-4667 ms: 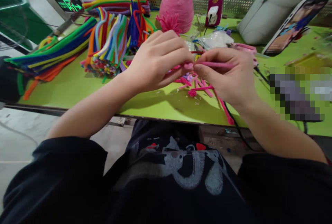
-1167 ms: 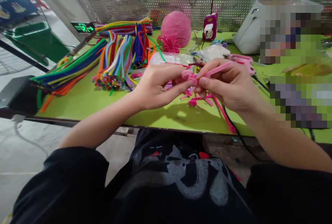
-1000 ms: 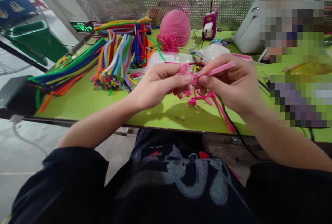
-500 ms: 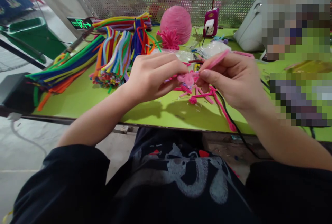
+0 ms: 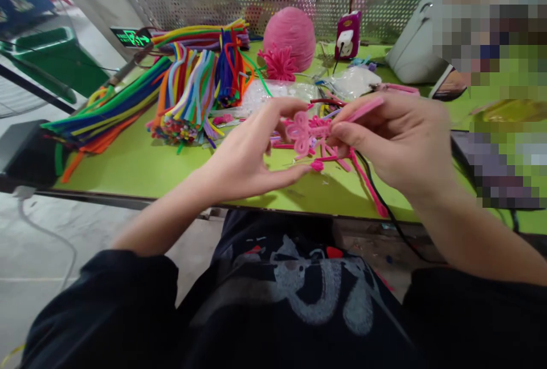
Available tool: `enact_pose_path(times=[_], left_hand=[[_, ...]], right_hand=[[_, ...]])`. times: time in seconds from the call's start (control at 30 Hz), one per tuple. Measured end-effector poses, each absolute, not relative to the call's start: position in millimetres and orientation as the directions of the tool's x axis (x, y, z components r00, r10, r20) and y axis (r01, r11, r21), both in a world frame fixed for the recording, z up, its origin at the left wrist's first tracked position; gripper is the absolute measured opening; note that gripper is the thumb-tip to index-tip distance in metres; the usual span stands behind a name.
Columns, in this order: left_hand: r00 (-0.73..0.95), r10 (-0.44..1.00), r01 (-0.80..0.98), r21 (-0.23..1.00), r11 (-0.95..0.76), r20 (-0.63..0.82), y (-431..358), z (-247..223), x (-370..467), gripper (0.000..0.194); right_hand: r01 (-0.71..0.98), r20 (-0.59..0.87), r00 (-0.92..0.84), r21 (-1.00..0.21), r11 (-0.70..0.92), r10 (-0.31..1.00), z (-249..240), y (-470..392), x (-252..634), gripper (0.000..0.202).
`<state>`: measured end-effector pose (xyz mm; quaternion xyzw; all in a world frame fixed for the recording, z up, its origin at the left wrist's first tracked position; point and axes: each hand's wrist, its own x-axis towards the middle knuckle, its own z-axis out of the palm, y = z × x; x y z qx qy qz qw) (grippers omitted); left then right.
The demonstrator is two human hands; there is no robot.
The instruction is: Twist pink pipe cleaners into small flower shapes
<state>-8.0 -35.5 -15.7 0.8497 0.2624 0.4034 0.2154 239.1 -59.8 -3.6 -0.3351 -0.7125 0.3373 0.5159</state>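
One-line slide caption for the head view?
Right hand pinches a looped pink pipe cleaner over a green table; left hand open beside it.

— What is that pink thing at the centre of the frame?
— A pink pipe cleaner [image 5: 304, 131], fuzzy, its near end bent into small loops like a knot or a flower.
— And the rest of it?
— A straight tail runs up and to the right. The whole piece is held up off the bench [image 5: 141, 164], the loops facing the camera.
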Motion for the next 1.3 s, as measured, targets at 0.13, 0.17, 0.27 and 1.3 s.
enact_pose_path(times=[0.13, 0.17, 0.27, 1.3], left_hand=[[0.511, 0.262, 0.409, 0.036, -0.912, 0.819, -49, -37, -8, 0.031], [0.475, 0.286, 0.419, 0.072, -0.905, 0.832, -54, -40, -4, 0.022], [0.230, 0.548, 0.336, 0.463, -0.820, 0.804, -69, -45, 11, 0.005], [-0.004, 0.851, 0.093, 0.847, -0.523, 0.525, -84, -64, 26, 0.028]], right_hand=[[0.003, 0.318, -0.394, -0.938, 0.347, 0.863, -10, -55, 234, 0.020], [0.013, 0.313, -0.413, -0.937, 0.349, 0.855, -12, -55, 234, 0.021], [0.126, 0.436, -0.408, -0.843, 0.522, 0.802, -18, -57, 238, 0.016], [0.350, 0.750, -0.490, -0.297, 0.888, 0.444, -28, -62, 241, 0.009]])
